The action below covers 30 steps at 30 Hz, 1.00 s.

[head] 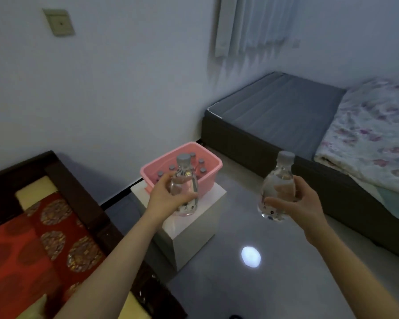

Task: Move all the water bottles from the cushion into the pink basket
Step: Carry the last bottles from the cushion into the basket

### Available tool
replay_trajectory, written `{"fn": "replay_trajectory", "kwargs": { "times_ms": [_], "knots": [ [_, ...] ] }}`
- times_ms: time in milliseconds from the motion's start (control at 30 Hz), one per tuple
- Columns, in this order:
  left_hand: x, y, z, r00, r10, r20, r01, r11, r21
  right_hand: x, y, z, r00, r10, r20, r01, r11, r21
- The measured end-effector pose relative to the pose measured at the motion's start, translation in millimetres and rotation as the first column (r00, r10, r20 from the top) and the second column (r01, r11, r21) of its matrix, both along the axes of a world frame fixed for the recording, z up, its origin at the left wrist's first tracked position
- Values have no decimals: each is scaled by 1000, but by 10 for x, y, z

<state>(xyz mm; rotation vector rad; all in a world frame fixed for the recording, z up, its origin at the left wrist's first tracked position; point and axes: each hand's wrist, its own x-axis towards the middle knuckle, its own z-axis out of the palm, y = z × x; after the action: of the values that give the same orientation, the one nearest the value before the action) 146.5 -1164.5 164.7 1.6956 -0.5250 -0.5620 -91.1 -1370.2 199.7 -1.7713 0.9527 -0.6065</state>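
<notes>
The pink basket (209, 162) stands on a white box (189, 236) in the middle of the view, with several grey-capped water bottles (201, 169) upright inside. My left hand (168, 199) grips a clear water bottle (184, 168) upright, just in front of the basket's near wall. My right hand (295, 204) holds a second clear water bottle (280, 178) upright in the air, to the right of the basket and above the floor. The red patterned cushion (32, 245) lies at the lower left; no bottles show on its visible part.
A dark wooden seat frame (78, 189) borders the cushion. A low bed with a grey mattress (279, 111) and a flowered quilt (373, 134) fills the right side. Glossy grey floor (274, 284) lies between. White wall behind, curtain (251, 24) at top.
</notes>
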Motion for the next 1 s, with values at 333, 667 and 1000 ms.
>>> {"fn": "replay_trajectory", "kwargs": {
  "times_ms": [333, 667, 1000],
  "knots": [
    [307, -616, -109, 966, 255, 42, -254, 967, -24, 989, -1347, -25, 947, 321, 13, -322, 946, 36],
    [859, -713, -581, 917, 399, 8, -400, 917, 6, 2257, -1732, -615, 847, 530, -42, -524, 845, 112],
    [1542, -935, -1230, 867, 491, -88, -489, 871, 40, 3525, -1491, -1424, 747, 635, -197, -627, 772, 108]
  ]
}}
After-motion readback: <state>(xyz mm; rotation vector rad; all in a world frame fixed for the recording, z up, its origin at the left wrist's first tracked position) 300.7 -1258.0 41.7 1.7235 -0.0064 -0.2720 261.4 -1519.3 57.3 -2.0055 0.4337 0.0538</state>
